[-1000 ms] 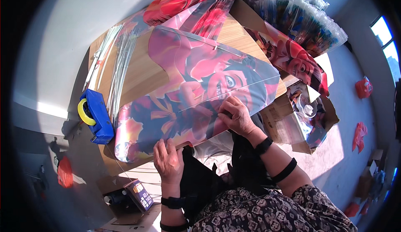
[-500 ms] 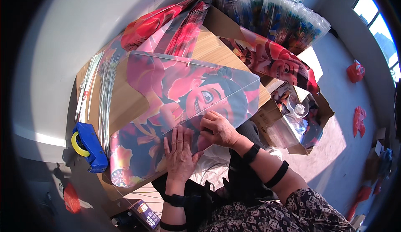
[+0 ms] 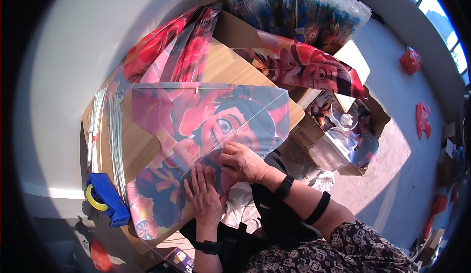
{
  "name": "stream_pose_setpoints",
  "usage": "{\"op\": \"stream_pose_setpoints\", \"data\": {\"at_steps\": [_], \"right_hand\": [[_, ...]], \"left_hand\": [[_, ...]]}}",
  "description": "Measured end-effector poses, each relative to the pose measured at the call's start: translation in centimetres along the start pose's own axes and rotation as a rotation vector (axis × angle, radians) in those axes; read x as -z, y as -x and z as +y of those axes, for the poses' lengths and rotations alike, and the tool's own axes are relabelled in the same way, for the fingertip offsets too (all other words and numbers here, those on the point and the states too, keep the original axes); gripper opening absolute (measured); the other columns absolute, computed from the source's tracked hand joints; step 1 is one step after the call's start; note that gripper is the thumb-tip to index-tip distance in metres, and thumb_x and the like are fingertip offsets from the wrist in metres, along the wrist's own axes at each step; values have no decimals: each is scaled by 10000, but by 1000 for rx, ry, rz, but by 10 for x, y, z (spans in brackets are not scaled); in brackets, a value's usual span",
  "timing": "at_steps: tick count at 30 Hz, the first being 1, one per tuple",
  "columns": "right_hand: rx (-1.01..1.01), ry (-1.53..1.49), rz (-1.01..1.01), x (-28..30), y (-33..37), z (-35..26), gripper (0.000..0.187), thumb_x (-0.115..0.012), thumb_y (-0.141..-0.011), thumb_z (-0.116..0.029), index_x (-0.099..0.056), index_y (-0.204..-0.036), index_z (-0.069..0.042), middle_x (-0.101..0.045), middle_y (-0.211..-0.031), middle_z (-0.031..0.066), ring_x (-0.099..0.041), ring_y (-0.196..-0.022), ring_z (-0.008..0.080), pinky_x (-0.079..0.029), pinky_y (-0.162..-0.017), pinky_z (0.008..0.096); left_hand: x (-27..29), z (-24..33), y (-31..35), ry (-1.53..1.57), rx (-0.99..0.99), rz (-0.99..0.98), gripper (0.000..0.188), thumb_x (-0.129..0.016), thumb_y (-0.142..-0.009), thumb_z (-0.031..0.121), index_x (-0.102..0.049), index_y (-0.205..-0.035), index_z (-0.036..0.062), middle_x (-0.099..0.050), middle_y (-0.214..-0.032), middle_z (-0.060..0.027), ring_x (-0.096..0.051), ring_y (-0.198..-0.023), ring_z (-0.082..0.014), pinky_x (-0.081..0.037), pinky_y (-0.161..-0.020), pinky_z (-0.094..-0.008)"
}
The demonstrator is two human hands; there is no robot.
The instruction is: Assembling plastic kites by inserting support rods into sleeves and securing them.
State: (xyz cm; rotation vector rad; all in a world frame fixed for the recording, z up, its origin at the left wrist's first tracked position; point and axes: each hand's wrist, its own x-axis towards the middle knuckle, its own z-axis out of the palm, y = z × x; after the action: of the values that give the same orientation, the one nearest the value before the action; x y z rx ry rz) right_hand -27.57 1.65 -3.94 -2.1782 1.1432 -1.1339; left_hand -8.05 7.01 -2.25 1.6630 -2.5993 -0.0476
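Note:
A printed kite sheet (image 3: 169,130) with a cartoon figure in red, pink and dark grey lies across the wooden table (image 3: 135,152). A thin rod (image 3: 257,114) runs slantwise over it, and a shorter white rod lies along its far edge. My left hand (image 3: 203,197) rests flat on the sheet's near part, fingers stretched out beside the rod's lower end. Close by on the right, my right hand (image 3: 248,164) has its fingers curled and pressed together at the rod's middle. What lies under those fingertips is partly hidden.
A blue tape dispenser (image 3: 112,204) stands at the table's left edge, below bundles of thin white rods (image 3: 116,140). More red printed sheets (image 3: 157,42) are heaped behind. On the right is an open cardboard box (image 3: 306,133); plastic-wrapped packs (image 3: 299,13) stand at the back.
The whole view has shifted, so the table and sheet appear farther left and lower. Both hands keep nearly the same places on the sheet.

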Motion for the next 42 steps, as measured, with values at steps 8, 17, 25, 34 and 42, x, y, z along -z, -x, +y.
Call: {"op": "stream_pose_setpoints", "data": {"at_steps": [8,17,25,34,42], "right_hand": [[28,-44,25,2,0,-1,133,-651,-698,-80,-549,-776,-44,-525,-847,128,-546,-842,339,-461,-771,413],[-600,-874,280,-2,44,-39,146,-691,-864,-123,-601,-830,-13,-607,-767,27,-574,-676,143,-467,-608,291],[-1562,-1000,811,-32,130,29,561,-603,-728,46,-565,-1283,-20,-607,-883,39,-548,-794,150,-436,-739,266],[-1065,-1425,-41,-44,165,71,238,-705,-796,-62,-674,-1029,-92,-688,-1055,22,-642,-1028,196,-474,-956,387],[-1404,-1229,148,-18,121,5,212,-757,-828,-125,-673,-1023,-116,-692,-958,25,-689,-867,224,-551,-830,479]], "left_hand": [[6,2,1,53,4,3,861,-717,-798,372,-311,-1477,33,-294,-1539,-199,-235,-1455,-349,-158,-1167,-561],[10,1,1,130,17,4,855,-687,-822,436,-319,-1471,20,-284,-1544,-209,-245,-1445,-370,-179,-1154,-575],[2,-8,1,68,7,24,895,-570,-861,574,-279,-1503,22,-268,-1559,-208,-236,-1449,-370,-160,-1155,-585],[3,-1,-3,89,-3,32,880,-578,-870,545,-263,-1506,24,-259,-1567,-201,-205,-1468,-349,-144,-1163,-580],[9,3,-2,122,12,33,946,-741,-786,419,-257,-1499,28,-265,-1562,-193,-212,-1469,-335,-160,-1161,-584]]}}
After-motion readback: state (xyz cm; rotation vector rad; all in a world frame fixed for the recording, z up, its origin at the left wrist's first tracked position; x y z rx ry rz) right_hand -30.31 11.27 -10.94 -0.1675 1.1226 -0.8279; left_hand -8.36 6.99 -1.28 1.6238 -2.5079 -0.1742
